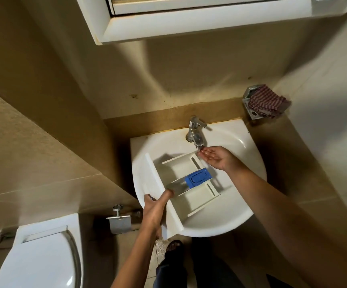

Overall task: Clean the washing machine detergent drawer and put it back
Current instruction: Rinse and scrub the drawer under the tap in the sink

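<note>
The white detergent drawer (195,196) is contained in the sink basin (241,142), laid slantwise with its open side up. Its long front panel projects past the near left rim of the basin. A blue insert (198,178) is seated in the drawer between two white compartments. A grey patch is seen just beside the insert; whether it is residue, water or shadow cannot be told.

The front panel is gripped by the left hand (154,206), with the thumb laid on the inner face and the fingers curled round the outer face. The right hand (214,156) is held spread and palm up, fingers straight, directly beneath the spout of the tap (196,132) and above the far corner of the drawer. It cannot be made out whether water is running.

The near end of the front panel is hidden behind the left wrist. The wall cabinet (189,23) is cut off by the top edge of the view, and the toilet (39,256) by the bottom edge.

A striped cloth (268,103) is draped over a metal bracket (249,93) on the wall to the right of the basin, well apart from the drawer. A metal paper holder (119,222) is fixed to the wall between the toilet and the basin. A foot (173,247) in a dark sandal is seen on the floor below the basin
</note>
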A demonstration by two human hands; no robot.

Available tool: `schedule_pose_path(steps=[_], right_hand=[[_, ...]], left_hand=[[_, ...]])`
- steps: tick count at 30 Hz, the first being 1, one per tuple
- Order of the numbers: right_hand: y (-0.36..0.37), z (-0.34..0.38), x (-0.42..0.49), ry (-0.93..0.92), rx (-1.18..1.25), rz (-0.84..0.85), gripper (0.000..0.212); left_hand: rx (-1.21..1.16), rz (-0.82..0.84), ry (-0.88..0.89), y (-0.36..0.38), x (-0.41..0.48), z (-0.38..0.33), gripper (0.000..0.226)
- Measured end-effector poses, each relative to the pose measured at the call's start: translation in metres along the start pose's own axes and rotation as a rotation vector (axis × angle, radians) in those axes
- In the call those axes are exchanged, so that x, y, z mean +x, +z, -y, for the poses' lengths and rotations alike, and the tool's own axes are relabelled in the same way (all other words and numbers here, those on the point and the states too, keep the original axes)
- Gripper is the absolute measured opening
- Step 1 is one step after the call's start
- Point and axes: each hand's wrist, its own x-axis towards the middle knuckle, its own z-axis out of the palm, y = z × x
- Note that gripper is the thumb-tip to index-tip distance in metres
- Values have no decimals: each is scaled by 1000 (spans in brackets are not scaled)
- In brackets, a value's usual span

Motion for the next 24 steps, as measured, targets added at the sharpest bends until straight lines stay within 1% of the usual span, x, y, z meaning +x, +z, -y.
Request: schedule_pose_path(steps=[2,4,7,10,14,17,20,24], right_hand=[[8,-2,6,36,50,23,19],[13,-4,14,70,105,19,17],[17,-12,24,114,123,-15,19],[17,-18,30,158,173,13,24],[14,-15,34,154,167,70,26],[10,-10,36,138,142,94,21],[7,-7,40,126,115,87,15],[3,-4,40,124,91,72,13]], left_hand=[[-33,-51,-10,6,-1,5,78],[-59,-83,-23,9,-2,8,83],[-75,-83,-39,10,-4,11,82],[-76,-62,-38,10,-5,12,79],[-43,-35,-36,13,-3,11,80],[-59,-19,-52,16,0,10,77],[-51,-12,-40,18,3,10,76],[-41,22,-29,21,4,10,77]])
